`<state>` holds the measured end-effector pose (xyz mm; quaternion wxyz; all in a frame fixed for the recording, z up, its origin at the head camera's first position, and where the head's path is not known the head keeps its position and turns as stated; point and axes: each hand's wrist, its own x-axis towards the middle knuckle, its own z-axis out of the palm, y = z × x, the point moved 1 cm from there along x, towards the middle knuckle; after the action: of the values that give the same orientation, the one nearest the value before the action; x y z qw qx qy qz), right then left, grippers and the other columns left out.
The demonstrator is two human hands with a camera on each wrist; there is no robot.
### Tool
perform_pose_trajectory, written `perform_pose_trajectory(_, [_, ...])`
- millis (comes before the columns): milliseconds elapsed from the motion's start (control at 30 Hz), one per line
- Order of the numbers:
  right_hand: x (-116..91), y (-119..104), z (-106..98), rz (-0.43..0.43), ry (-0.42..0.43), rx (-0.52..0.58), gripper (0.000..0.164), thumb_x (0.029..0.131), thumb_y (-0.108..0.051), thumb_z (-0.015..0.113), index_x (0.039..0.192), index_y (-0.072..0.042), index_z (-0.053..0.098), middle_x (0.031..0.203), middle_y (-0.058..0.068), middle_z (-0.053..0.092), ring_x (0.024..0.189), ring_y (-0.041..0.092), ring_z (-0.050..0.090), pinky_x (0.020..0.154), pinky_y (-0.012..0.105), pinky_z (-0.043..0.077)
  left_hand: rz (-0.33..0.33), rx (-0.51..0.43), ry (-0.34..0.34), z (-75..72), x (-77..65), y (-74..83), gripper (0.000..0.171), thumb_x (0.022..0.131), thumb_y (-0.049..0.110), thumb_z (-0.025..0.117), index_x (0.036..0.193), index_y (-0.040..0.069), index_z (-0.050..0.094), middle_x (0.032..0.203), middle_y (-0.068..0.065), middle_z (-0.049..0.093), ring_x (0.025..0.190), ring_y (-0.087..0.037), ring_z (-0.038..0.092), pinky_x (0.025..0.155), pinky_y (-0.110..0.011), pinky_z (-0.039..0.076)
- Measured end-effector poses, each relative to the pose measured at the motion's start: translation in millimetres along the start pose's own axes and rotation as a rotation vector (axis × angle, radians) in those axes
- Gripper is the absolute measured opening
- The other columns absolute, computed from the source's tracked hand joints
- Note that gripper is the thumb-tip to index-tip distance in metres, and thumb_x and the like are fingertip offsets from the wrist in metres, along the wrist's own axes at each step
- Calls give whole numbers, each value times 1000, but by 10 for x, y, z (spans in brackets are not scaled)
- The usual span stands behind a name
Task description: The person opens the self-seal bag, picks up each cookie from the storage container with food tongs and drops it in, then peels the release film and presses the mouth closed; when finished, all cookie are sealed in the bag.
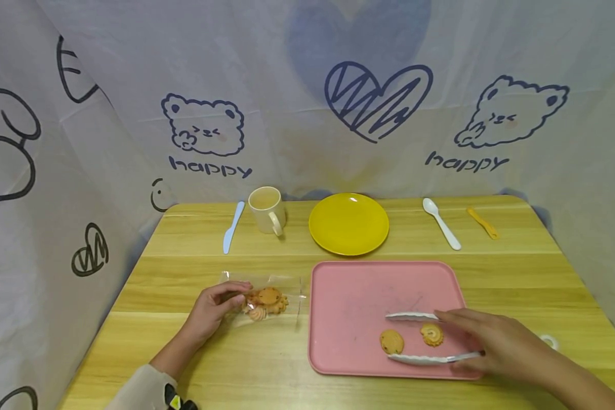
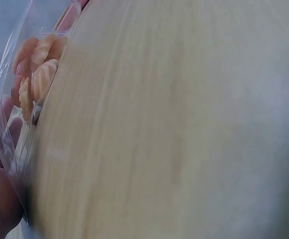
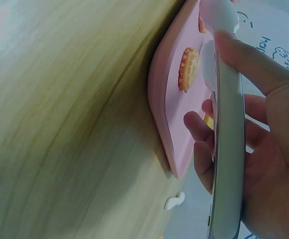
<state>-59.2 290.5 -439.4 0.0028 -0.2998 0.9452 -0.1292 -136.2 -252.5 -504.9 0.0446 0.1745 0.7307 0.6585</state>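
Note:
My left hand [image 1: 215, 307] pinches the open-looking left side of a clear plastic bag [image 1: 289, 285] lying on the table, left of the pink tray [image 1: 359, 319]. Several cookies [image 1: 269, 297] are inside the bag; the left wrist view shows ridged cookies [image 2: 44, 77] through the film. White tongs [image 1: 420, 360] are gripped in my right hand [image 1: 507, 347], their two arms spread apart over the tray. Between the tong arms lie a round cookie [image 1: 392, 341] and a ridged cookie [image 1: 432, 335] on the tray. In the right wrist view, the fingers curl round the tongs' handle [image 3: 229, 144].
Along the back of the table stand a blue knife [image 1: 233, 228], a cream mug [image 1: 266, 210], a yellow plate [image 1: 348, 225], a white spoon [image 1: 442, 225] and a small orange-yellow handled piece [image 1: 482, 223]. A white ring-like piece [image 1: 549, 341] lies right of the tray.

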Motion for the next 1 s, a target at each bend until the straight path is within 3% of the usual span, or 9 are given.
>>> perform_pose_trajectory(267, [12,1,14,-27,2,-5,70,79,-62,71,137,-27,57,128,-4,64,108,20,65,85,44,57,-22,7,15,0,-2,7,23,95,3,61,114,-11,64,125,-22,62,121,-13,57,102,-23,46])
perform_pose_trajectory(567, [27,-8,15,-18,-5,-13,65,80,-60,70,135,-25,60,125,-7,65,107,17,65,84,42,57,2,13,-1,-3,5,3,23,96,2,59,114,-12,64,125,-21,62,121,-12,57,102,-22,45])
perform_pose_trajectory(1000, [36,-6,3,-41,38,-9,62,80,-58,71,131,-24,63,121,-9,67,102,9,65,80,38,58,-22,13,3,0,-5,11,23,96,3,60,114,-10,64,126,-22,61,121,-12,57,102,-22,45])
